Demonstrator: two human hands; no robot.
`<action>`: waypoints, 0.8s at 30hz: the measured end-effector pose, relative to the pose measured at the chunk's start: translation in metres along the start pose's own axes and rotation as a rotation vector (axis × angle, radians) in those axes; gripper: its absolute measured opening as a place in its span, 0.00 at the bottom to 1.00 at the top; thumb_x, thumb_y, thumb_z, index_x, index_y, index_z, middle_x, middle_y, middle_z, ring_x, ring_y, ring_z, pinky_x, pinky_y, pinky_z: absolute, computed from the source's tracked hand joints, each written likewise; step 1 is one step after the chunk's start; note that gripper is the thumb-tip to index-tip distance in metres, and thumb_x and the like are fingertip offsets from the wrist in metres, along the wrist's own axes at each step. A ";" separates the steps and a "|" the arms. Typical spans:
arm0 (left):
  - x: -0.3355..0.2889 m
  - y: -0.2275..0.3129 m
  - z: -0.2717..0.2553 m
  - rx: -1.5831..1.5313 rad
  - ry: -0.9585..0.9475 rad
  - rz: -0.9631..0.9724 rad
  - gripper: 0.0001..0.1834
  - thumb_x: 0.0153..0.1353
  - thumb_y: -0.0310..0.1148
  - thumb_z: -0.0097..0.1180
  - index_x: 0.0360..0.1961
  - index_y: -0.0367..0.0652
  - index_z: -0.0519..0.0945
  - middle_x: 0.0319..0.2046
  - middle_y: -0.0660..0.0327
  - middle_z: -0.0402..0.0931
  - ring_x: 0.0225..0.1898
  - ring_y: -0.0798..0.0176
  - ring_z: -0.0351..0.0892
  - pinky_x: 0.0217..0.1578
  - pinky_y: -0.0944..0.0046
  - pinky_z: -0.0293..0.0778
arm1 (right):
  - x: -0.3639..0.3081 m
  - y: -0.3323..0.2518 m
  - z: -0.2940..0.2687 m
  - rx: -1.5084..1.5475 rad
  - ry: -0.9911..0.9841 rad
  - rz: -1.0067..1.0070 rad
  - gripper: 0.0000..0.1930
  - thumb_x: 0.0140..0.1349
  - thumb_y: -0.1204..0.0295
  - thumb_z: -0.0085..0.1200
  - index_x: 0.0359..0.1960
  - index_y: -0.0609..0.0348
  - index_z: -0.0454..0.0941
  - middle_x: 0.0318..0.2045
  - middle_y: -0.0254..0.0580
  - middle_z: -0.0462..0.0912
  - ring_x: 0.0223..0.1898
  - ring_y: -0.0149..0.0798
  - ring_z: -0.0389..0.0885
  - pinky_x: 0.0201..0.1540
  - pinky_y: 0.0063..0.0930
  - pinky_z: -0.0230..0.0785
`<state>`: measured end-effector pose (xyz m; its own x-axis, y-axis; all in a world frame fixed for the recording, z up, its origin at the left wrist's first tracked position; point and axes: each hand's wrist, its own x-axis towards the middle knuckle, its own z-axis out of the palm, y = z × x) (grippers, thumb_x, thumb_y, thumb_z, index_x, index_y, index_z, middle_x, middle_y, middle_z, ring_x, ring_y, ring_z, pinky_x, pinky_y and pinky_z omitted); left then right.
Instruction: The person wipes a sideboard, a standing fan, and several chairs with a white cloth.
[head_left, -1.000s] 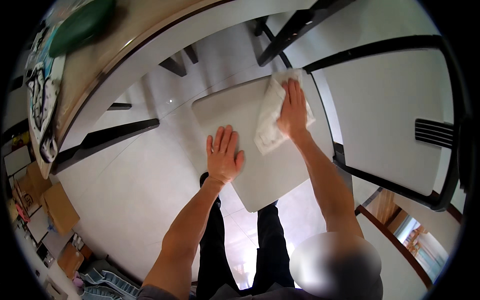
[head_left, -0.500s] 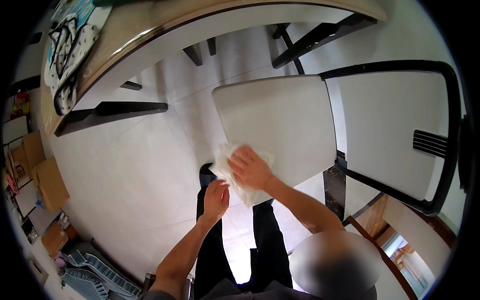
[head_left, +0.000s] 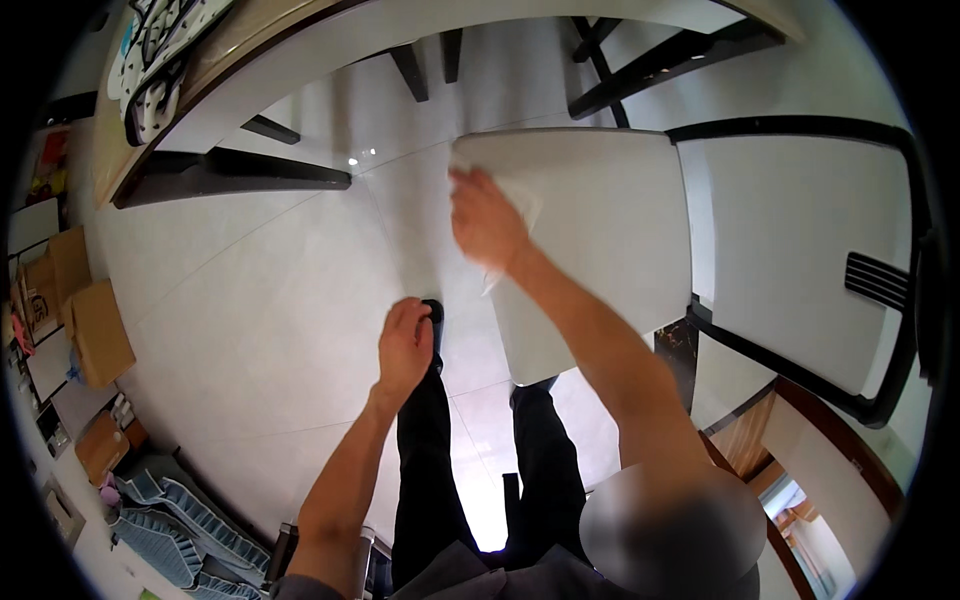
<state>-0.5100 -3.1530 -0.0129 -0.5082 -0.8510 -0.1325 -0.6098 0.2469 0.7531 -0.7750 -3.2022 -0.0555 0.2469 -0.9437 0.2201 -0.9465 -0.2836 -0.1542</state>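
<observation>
A white cloth [head_left: 528, 206] lies under my right hand [head_left: 487, 218] at the left edge of a chair's pale seat [head_left: 600, 235]. The hand presses it there with bent fingers near the far left corner, and the palm hides most of the cloth. One cloth corner sticks out below the wrist. My left hand [head_left: 405, 345] hangs over the floor beside my dark shoe, apart from the chair. Its fingers are loosely curled together, with nothing visible in them.
The chair's black-framed backrest [head_left: 800, 240] stands to the right. A table [head_left: 225, 95] with dark legs spans the far side, patterned fabric [head_left: 160, 70] on its left end. Cardboard boxes [head_left: 98, 335] and blue-grey ruffled fabric [head_left: 170, 535] lie at the left.
My right hand has slid the cloth away from me along the seat's left edge. My left hand has moved off the cloth, leftward and slightly farther out. The view has shifted a little.
</observation>
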 end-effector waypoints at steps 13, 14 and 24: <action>0.062 0.099 0.078 0.387 -0.190 0.468 0.32 0.56 0.27 0.67 0.63 0.37 0.74 0.68 0.39 0.67 0.69 0.26 0.64 0.65 0.39 0.69 | -0.256 0.026 -0.089 -0.042 -0.058 0.647 0.29 0.69 0.59 0.56 0.73 0.41 0.71 0.75 0.39 0.67 0.77 0.54 0.58 0.77 0.58 0.50; 0.058 0.106 0.082 0.438 -0.211 0.467 0.34 0.56 0.29 0.68 0.65 0.37 0.73 0.69 0.37 0.64 0.69 0.23 0.61 0.66 0.38 0.69 | -0.263 0.023 -0.088 -0.070 -0.011 0.744 0.30 0.71 0.61 0.55 0.74 0.48 0.69 0.76 0.44 0.63 0.78 0.58 0.55 0.78 0.57 0.49; 0.048 0.118 0.110 0.556 -0.386 0.266 0.43 0.58 0.39 0.69 0.71 0.33 0.66 0.75 0.28 0.48 0.73 0.13 0.46 0.71 0.32 0.62 | -0.200 -0.131 -0.044 0.041 0.526 1.730 0.33 0.71 0.71 0.52 0.74 0.73 0.57 0.77 0.67 0.52 0.73 0.69 0.62 0.72 0.54 0.62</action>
<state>-0.6735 -3.1140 -0.0012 -0.7981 -0.5304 -0.2859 -0.6025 0.7093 0.3660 -0.7098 -2.9687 -0.0367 -0.9987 -0.0008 0.0501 -0.0275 0.8442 -0.5353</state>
